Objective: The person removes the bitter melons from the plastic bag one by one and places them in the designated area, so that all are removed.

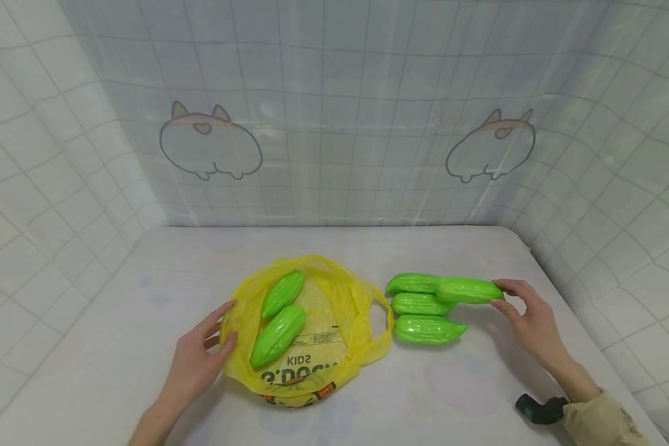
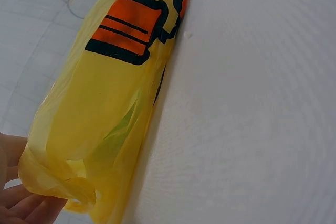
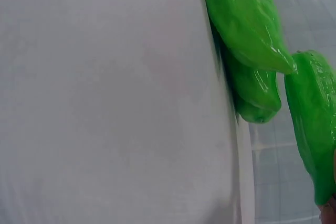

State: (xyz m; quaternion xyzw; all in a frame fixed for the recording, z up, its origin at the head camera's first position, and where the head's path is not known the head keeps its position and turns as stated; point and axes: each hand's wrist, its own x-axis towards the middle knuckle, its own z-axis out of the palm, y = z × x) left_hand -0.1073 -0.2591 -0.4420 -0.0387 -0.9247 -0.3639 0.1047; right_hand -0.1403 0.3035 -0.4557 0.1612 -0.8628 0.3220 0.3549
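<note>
Gourd (image 1: 468, 290), bright green and glossy, is held raised above the table (image 1: 412, 396) on the right side, its far end overlapping other gourds in the head view. The right hand (image 1: 532, 322) pinches its right tip between thumb and fingers. Just left of that hand, three more gourds (image 1: 429, 329) lie side by side on the table, all pointing roughly sideways.

To their left sits a yellow plastic bag (image 1: 362, 337), mouth opened upward, one handle loop reaching almost to the row. Two gourds in the bag (image 1: 279, 336) rest slanted in its left part, and dark lettering shows on the plastic. The left hand (image 1: 197, 353) pinches the bag's left rim, thumb apart from the fingers.

A beige sleeve (image 1: 602, 421) covers the right forearm, with a dark curved object (image 1: 541, 410) beside it. Behind the table, a grid-lined backdrop (image 1: 345, 155) carries two animal drawings (image 1: 210, 142).
</note>
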